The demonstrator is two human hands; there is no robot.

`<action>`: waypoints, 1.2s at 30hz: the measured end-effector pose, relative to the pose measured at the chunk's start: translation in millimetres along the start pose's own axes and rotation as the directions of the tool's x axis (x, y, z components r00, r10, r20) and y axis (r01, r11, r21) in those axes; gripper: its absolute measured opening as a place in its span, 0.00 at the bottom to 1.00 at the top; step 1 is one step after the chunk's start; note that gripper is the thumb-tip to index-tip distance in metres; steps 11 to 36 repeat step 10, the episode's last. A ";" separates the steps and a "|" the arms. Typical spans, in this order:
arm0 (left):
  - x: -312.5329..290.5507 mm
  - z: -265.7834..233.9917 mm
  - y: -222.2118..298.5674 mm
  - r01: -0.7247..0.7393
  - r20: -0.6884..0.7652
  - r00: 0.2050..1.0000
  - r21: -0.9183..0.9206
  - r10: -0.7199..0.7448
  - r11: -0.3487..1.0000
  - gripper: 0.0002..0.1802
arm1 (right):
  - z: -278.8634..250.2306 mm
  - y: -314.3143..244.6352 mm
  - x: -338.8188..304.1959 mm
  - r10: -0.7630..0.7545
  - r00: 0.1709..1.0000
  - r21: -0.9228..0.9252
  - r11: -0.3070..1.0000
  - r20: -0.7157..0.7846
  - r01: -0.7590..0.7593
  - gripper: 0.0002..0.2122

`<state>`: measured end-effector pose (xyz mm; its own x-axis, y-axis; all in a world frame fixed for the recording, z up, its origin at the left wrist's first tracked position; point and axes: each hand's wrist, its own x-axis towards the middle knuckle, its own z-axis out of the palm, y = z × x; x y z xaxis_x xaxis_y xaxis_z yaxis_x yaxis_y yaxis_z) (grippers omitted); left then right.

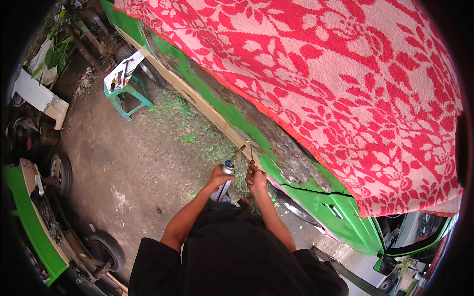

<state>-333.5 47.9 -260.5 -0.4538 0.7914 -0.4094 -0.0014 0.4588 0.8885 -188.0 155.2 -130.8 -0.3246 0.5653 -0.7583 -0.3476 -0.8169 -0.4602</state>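
Note:
My left hand (217, 177) is closed around a gas torch (228, 169) with a silver top, a blue knob and a brass-coloured nozzle tube. The nozzle points up and right, toward the edge of the green car body panel (242, 127). In my right hand (256, 179) is a thin-shafted tool with a brown handle (252, 163), which looks like a screwdriver. Its tip is near the panel edge, close to the torch nozzle; whether it touches the metal, I cannot tell. Part of the panel is stripped to rough brown and grey.
A red and pink floral blanket (316, 74) covers much of the car. Beyond my left hand, a teal stool (129, 96) bears a hammer and other tools. Loose wheels (106, 250) and another green car part (30, 217) lie at left. Green flakes are scattered on the ground.

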 end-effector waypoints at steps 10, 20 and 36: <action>4.2 -0.1 -17.4 0.006 -0.018 1.000 0.140 -0.004 0.990 0.24 | 4.2 0.6 2.8 0.062 0.998 -0.019 0.998 0.000 -0.062 0.03; 4.2 -0.1 -17.4 0.006 -0.018 1.000 0.140 -0.004 0.990 0.24 | 4.2 0.6 2.8 0.062 0.998 -0.019 0.998 0.000 -0.062 0.03; 4.2 -0.1 -17.4 0.006 -0.018 1.000 0.140 -0.004 0.990 0.24 | 4.2 0.6 2.8 0.062 0.998 -0.019 0.998 0.000 -0.062 0.03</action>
